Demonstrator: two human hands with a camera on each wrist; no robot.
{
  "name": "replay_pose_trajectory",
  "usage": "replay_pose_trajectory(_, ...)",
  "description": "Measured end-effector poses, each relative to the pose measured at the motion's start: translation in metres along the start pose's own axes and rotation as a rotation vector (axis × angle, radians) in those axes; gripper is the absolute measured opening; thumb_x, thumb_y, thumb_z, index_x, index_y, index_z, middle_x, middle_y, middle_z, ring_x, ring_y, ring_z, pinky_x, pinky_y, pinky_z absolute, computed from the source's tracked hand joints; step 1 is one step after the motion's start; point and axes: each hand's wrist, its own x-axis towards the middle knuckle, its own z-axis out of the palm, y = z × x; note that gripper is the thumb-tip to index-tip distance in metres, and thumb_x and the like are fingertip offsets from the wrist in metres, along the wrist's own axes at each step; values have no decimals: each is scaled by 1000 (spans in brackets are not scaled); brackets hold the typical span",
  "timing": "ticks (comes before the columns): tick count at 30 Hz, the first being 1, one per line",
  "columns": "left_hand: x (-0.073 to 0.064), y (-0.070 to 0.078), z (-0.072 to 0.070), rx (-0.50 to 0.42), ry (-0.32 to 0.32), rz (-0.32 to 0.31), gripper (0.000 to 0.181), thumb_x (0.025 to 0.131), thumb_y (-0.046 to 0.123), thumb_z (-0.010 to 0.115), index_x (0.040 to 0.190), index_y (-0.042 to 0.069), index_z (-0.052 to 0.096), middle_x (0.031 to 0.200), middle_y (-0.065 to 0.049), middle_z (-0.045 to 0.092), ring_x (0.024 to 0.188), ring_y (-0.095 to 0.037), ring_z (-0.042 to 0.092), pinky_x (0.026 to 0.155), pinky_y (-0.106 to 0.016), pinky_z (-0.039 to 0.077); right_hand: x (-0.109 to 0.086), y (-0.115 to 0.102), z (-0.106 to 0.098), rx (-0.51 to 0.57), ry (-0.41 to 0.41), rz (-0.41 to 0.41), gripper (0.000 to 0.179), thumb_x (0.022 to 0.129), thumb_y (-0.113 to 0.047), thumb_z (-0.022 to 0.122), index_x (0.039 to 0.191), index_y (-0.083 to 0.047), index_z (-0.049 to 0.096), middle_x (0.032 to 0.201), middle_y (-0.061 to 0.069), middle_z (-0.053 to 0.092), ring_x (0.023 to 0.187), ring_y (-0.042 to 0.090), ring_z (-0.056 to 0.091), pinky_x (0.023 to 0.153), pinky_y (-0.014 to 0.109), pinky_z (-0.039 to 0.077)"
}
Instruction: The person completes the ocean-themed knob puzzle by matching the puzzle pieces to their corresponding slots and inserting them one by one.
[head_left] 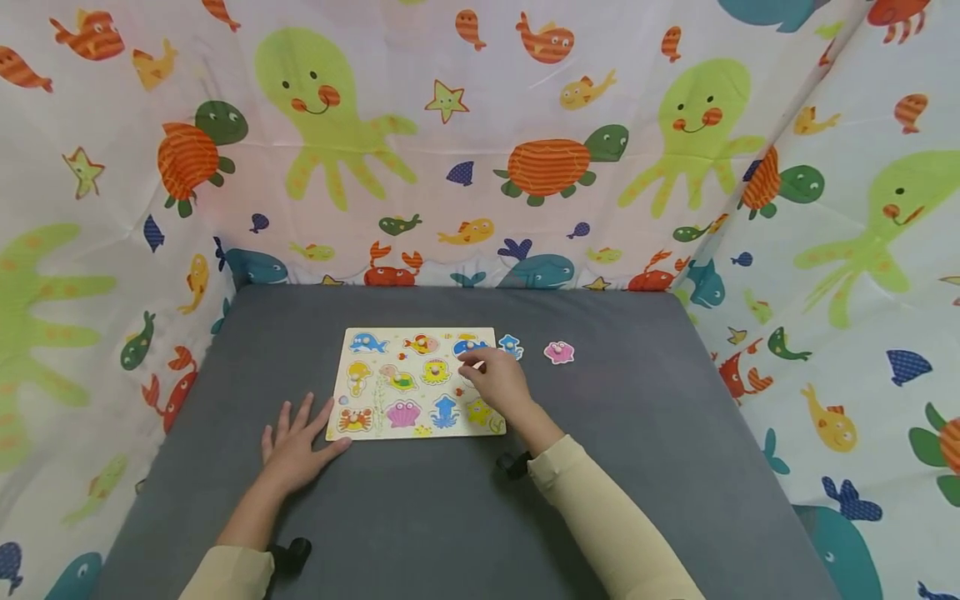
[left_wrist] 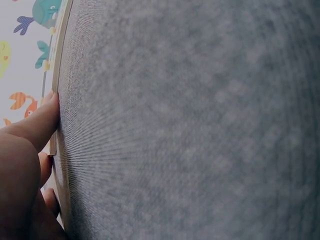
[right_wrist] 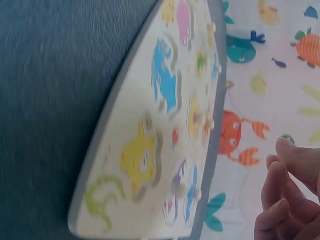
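Observation:
A wooden peg puzzle board with sea-animal shapes lies on the grey table. My right hand hovers over its right part, thumb and fingers curled near each other with nothing visible between them. Below the fingers is a blue whale piece. My left hand lies spread on the table, its thumb and index fingertips at the board's lower left corner. Recesses for a pink shell, blue squid and yellow star show no knobs. A crab piece sits at the lower left.
Beyond the board's right edge lie a loose blue squid piece and a pink shell piece. A curtain printed with sea animals surrounds the grey table at the back and sides.

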Motion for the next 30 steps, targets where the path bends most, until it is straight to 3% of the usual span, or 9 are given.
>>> replay_pose_trajectory(7,-2,-1,0,2,-8,-18,92,91,64,63,161,18,26,169,-20,6,152,-51,-10,112,-76,-9,13,34,-9,133,102,76,24,91,-15,76,115,-11,76,101,4,76,80,20,69,68,32,58)
replay_pose_trajectory(13,-2,1,0,-1,-8,-21,92,91,64,63,161,18,26,169,-20,6,152,-50,-10,112,-76,-9,31,79,-14,310,180,218,27,91,-10,75,117,-4,74,107,10,75,78,33,73,64,29,57)
replay_pose_trajectory(17,0,1,1,5,0,-17,91,91,65,62,161,19,26,169,-19,6,153,-49,-10,112,-75,-9,39,103,-13,375,208,342,26,91,-11,76,116,-5,75,110,12,74,80,34,72,64,26,54)
replay_pose_trajectory(22,3,0,3,16,-3,-23,92,90,65,62,161,20,26,170,-19,6,153,-49,-10,113,-75,-9,47,119,-8,379,221,440,24,90,-15,78,113,-10,78,110,9,74,79,23,69,65,24,53)
replay_pose_trajectory(30,1,1,2,13,-2,-31,92,90,66,61,162,20,25,169,-19,5,153,-49,-10,113,-75,-9,54,119,-5,334,196,429,24,89,-12,79,112,-9,78,109,10,75,75,18,68,65,22,52)
